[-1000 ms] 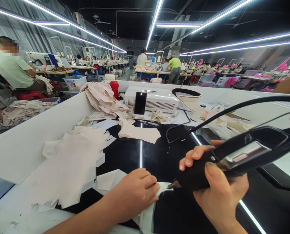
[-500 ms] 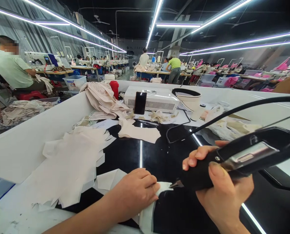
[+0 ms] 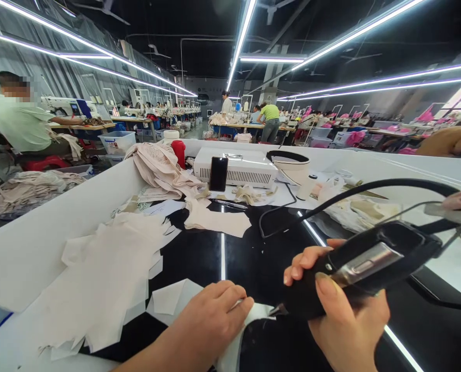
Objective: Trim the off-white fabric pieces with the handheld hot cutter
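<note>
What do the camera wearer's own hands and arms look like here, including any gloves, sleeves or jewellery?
The left hand and right hand are both ungloved. The left forearm and right wrist are bare as far as the picture reaches, with no sleeve, watch or bracelet showing. No rings can be made out, though some fingers are partly hidden.

Pale fabric pieces [image 3: 172,301] lie on the glossy black tabletop [image 3: 199,254].
</note>
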Demonstrator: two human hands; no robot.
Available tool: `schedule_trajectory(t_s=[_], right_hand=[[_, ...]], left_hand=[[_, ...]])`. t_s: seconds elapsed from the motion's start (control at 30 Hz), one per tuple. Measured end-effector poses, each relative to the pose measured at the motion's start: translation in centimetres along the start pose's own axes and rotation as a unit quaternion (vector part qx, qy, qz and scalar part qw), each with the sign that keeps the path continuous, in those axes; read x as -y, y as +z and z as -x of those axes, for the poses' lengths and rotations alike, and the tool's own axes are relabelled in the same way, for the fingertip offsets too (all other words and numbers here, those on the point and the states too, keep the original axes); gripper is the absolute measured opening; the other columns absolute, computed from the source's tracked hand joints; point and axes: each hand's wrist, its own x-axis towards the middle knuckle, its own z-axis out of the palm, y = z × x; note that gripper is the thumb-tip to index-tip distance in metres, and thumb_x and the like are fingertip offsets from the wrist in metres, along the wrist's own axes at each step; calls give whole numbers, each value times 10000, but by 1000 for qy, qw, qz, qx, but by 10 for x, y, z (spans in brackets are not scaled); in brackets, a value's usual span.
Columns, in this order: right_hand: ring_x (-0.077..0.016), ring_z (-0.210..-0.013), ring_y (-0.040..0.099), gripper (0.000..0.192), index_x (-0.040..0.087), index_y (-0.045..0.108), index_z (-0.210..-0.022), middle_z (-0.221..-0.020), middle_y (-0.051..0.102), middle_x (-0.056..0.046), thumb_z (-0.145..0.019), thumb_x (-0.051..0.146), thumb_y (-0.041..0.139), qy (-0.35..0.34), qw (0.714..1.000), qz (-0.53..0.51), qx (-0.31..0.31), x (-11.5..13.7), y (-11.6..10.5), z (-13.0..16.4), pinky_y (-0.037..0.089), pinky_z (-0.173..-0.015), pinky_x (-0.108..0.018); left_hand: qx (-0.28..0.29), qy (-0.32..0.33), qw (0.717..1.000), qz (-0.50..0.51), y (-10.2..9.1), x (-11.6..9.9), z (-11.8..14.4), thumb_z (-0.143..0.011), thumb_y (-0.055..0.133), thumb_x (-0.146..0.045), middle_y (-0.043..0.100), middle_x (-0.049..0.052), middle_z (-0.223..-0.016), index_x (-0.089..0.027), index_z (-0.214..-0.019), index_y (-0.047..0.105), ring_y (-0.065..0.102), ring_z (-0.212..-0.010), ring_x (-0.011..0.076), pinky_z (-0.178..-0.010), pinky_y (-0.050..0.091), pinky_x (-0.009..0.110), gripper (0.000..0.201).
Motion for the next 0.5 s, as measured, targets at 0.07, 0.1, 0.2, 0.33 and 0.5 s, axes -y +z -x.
schedule_trajectory(t_s=[0.07, 0.1, 0.2, 0.33, 0.5], right_hand=[[-184, -694, 717, 330, 303, 715, -1228, -883, 730, 5, -960, 323, 905, -2, 1000, 8, 3, 0, -5, 4, 694, -595, -323], [-189, -703, 725, 331, 306, 714, -1239, -893, 735, 0, -966, 318, 900, -6, 1000, 12, 7, 0, -7, 6, 698, -601, -331], [-204, -723, 738, 328, 312, 714, -1260, -912, 745, -16, -981, 295, 886, -8, 1000, 28, 9, -1, -12, 11, 703, -612, -357], [-217, -730, 740, 320, 307, 716, -1255, -904, 742, -27, -983, 277, 883, -2, 999, 32, -8, 0, -14, 16, 699, -610, -373], [-222, -737, 747, 332, 300, 718, -1249, -906, 744, -32, -972, 257, 895, 6, 1000, 21, -19, 3, -15, 22, 705, -617, -383]], left_hand=[[2, -6, 1000, 10, 2, -2, 3, -1047, 521, 46, 760, 86, -1095, -89, -1278, 635, 751, -937, 206, -870, 672, 302, 290], [8, -13, 1000, 15, 3, -2, 4, -1015, 518, 64, 760, 86, -1083, -92, -1269, 632, 748, -914, 207, -836, 675, 292, 319], [11, -33, 999, 18, 8, -3, 8, -944, 489, 102, 757, 75, -1032, -123, -1217, 629, 749, -847, 206, -729, 672, 265, 381], [7, -39, 999, 5, 12, -2, 10, -925, 458, 121, 755, 52, -994, -148, -1172, 628, 752, -805, 199, -685, 662, 253, 402], [-3, -36, 999, 9, 15, 2, 11, -964, 485, 102, 756, 36, -997, -164, -1158, 636, 768, -822, 186, -694, 655, 228, 363]])
